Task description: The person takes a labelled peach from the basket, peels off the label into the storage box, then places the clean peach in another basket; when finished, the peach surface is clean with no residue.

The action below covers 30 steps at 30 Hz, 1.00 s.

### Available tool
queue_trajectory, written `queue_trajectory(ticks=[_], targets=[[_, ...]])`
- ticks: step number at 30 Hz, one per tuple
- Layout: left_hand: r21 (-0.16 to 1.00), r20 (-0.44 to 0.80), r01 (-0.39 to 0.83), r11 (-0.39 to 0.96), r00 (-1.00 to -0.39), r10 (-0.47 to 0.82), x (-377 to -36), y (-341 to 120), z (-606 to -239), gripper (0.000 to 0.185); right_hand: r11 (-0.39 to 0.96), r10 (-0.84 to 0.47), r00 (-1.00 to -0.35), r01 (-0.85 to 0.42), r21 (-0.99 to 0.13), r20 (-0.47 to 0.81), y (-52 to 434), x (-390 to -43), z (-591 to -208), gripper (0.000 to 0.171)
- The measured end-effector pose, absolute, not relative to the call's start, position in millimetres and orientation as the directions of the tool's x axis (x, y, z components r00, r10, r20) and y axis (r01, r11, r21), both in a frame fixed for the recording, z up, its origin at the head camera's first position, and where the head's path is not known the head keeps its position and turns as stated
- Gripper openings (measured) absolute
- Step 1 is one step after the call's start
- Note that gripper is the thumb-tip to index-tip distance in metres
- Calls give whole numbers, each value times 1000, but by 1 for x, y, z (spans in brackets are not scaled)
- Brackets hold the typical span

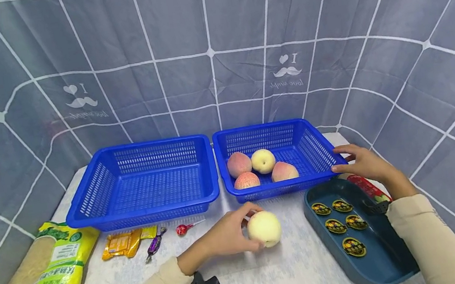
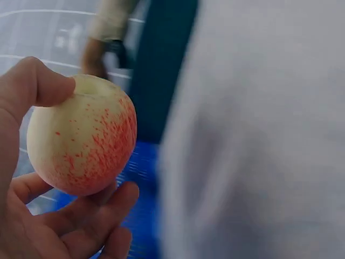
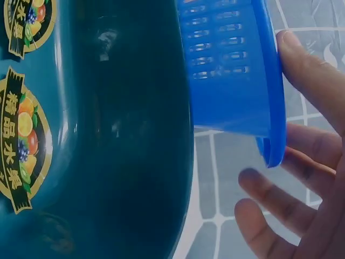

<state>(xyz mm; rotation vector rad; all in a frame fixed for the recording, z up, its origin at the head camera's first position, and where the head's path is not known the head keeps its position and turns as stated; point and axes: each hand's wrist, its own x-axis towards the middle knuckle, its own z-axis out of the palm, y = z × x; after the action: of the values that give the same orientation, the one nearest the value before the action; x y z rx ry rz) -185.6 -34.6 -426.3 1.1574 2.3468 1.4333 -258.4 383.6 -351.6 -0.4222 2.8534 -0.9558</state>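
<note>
A pale yellow peach (image 1: 264,229) is held in my left hand (image 1: 237,232), above the table in front of the right blue basket (image 1: 303,183). In the left wrist view my thumb presses near the hollow at one end of the peach (image 2: 81,140), and fingers curl under its red-speckled side. Inside that basket lie several peaches, among them a yellow peach (image 1: 263,161) and a pink peach (image 1: 239,164). My right hand (image 1: 363,164) touches the basket's right rim (image 3: 276,97) with thumb and index finger; its other fingers hang loosely bent.
The left blue basket (image 1: 160,190) stands alongside. A dark teal tray (image 1: 382,246) with several round fruit stickers lies near the right arm, a red packet (image 1: 367,188) partly behind it. At left are a yellow Knorr bag (image 1: 46,279), orange packets (image 1: 121,244), a purple candy (image 1: 154,245) and a red lollipop (image 1: 182,229).
</note>
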Motion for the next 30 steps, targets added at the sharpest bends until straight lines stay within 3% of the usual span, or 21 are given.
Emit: queue_trajectory(ticks=[6, 13, 21, 30], targets=[[815, 354, 563, 139, -673, 649, -218, -17, -352, 65, 738, -297, -954, -257, -624, 43, 398, -259, -353, 65], [765, 314, 584, 271, -707, 634, -289, 39, -291, 63, 706, -282, -958, -241, -667, 48, 404, -265, -363, 65], [735, 154, 497, 461, -785, 600, -351, 110, -300, 52, 672, -288, -955, -249, -697, 63, 402, -276, -367, 60], [719, -75, 365, 591, -805, 589, -355, 116, -331, 47, 640, -299, -951, -256, -725, 73, 389, -284, -367, 58]])
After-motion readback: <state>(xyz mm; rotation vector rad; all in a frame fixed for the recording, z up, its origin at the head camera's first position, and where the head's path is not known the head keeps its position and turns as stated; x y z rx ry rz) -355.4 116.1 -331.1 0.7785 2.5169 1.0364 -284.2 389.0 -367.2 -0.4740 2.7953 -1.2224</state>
